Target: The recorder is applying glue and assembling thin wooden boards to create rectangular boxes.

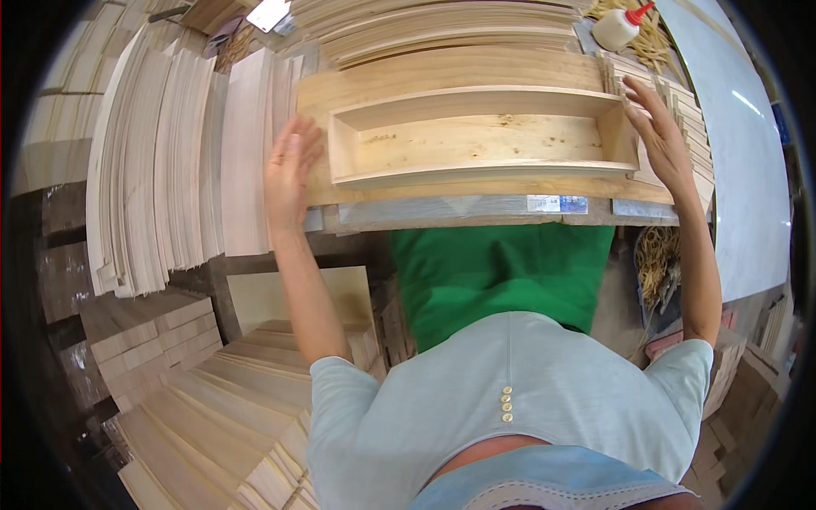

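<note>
A long, shallow box of pale wood [476, 172] lies across a wooden board [425, 189] in front of me, its hollow side up. Dark knots and specks mark the inside. At the box's left end, my left hand [293, 166] is raised with its fingers stretched, slightly blurred and apart from the box. My right hand [661, 136] is beside the right end, fingers extended over small wooden strips. Whether its fingertips touch the box end or the strips, I cannot tell. Neither hand visibly holds anything.
Thin wooden boards [157, 161] stand stacked at the left, with long strips [442, 30] piled behind the box. A white glue bottle with a red cap [614, 31] is at the back right, near rubber bands [642, 53]. More planks [212, 416] fill the lower left.
</note>
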Motion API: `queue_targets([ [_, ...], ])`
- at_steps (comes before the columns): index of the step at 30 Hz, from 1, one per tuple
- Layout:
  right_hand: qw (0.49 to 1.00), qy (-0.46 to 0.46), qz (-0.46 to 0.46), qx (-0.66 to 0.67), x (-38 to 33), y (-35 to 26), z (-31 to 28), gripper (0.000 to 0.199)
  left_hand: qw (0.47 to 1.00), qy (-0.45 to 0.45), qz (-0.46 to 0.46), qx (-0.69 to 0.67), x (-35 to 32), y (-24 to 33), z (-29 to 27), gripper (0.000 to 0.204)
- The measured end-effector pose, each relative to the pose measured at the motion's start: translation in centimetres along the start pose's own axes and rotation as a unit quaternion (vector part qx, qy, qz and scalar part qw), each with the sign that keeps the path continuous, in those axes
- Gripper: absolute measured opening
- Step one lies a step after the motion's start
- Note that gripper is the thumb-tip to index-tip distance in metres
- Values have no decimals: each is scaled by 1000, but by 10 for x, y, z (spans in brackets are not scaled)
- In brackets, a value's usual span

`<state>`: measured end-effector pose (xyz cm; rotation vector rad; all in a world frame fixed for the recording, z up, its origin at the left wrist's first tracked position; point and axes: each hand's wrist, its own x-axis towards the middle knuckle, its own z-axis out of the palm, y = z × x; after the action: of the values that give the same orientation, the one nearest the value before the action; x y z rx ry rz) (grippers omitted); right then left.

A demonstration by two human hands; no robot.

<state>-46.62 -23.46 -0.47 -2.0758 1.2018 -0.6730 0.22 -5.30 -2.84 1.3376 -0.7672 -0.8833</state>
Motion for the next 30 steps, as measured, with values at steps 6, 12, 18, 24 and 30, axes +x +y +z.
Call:
queue_targets([
  [6, 996, -19, 75, 41, -4, 11, 8, 40, 999, -6, -23, 44, 13, -7, 18, 45],
  [12, 999, 15, 38, 36, -6, 13, 13, 41, 989, 8, -57, 137, 41, -13, 28, 35],
  [18, 997, -16, 61, 44, -5, 16, 12, 43, 996, 24, -38, 83, 32, -22, 21, 33],
  [24, 998, -20, 58, 30, -4, 11, 14, 43, 995, 24, 2, -93, -39, -28, 11, 31],
  [30, 999, 0, 44, 22, -12, 19, 3, 43, 994, 88, 57, 30, -55, -40, 30, 28],
])
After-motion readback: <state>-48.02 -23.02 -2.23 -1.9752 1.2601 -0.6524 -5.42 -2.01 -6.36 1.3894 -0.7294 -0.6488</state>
